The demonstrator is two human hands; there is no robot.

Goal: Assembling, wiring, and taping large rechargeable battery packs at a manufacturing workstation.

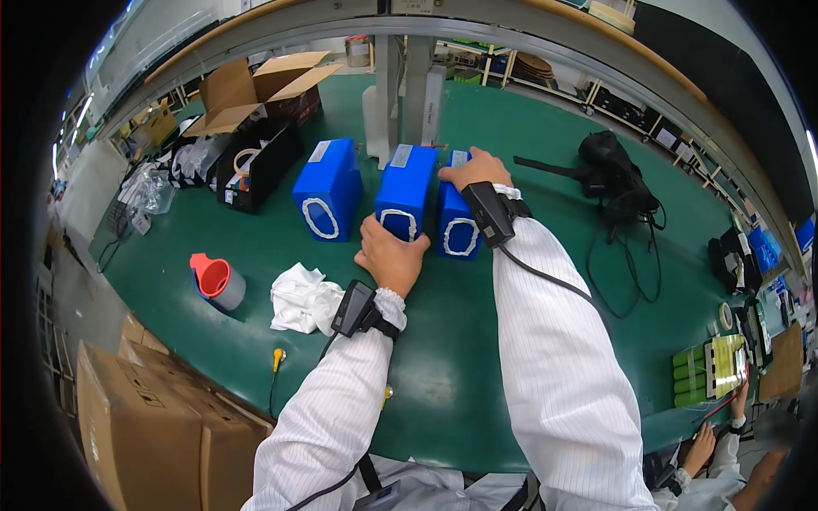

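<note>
Standing in a row on the table (452,375), three blue packs (404,183) turn white-ringed ends (321,219) nearward, likely for easy access. The right hand (479,170) grips the top of the right pack (454,209), apparently steadying it; the left hand (394,257) spreads at the lower front of the middle pack (406,189), its hold uncertain.

Our left hand (393,258) is seen from the back, its fingers (371,228) bent and its thumb (419,247) set apart. Our right hand (477,170), also bent at the knuckles, lies forward and to the right of the left hand. Our left forearm (332,409) slants back from the left hand; our right forearm (554,341) extends to that hand's right.
</note>
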